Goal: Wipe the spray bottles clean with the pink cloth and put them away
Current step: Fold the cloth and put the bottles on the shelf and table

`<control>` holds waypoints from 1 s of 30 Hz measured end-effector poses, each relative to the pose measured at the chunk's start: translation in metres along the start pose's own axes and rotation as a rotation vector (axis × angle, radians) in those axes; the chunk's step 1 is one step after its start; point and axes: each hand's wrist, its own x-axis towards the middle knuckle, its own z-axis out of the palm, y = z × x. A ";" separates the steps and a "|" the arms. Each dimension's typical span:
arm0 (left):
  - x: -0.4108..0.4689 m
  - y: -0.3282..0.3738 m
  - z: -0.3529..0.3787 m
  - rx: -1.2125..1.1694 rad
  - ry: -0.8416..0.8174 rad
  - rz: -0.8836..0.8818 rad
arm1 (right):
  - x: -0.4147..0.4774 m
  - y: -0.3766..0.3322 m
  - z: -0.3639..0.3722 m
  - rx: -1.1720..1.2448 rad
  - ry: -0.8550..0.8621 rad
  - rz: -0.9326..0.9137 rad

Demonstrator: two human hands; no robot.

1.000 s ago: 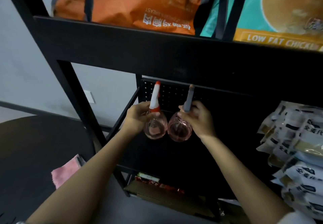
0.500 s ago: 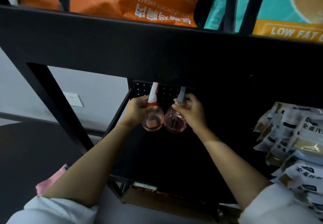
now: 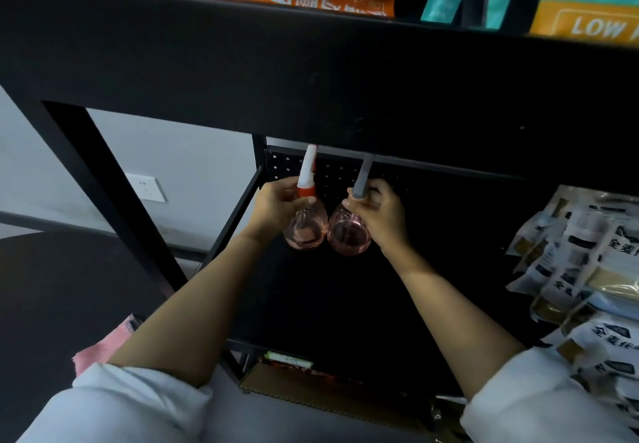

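Pink-tinted pair, frame centre — red-capped bottle [image 3: 306, 224] just beside grey-capped bottle [image 3: 349, 237] | left hand [image 3: 273, 205] curled round red neck, right hand [image 3: 382, 214] round grey neck | pink cloth [image 3: 102, 351] lower left, unheld | wiping likely done — stowing at pegboard [image 3: 287, 166] unfinished
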 end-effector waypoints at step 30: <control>-0.028 -0.004 -0.006 0.007 0.175 -0.092 | -0.018 -0.015 -0.014 -0.036 -0.025 -0.009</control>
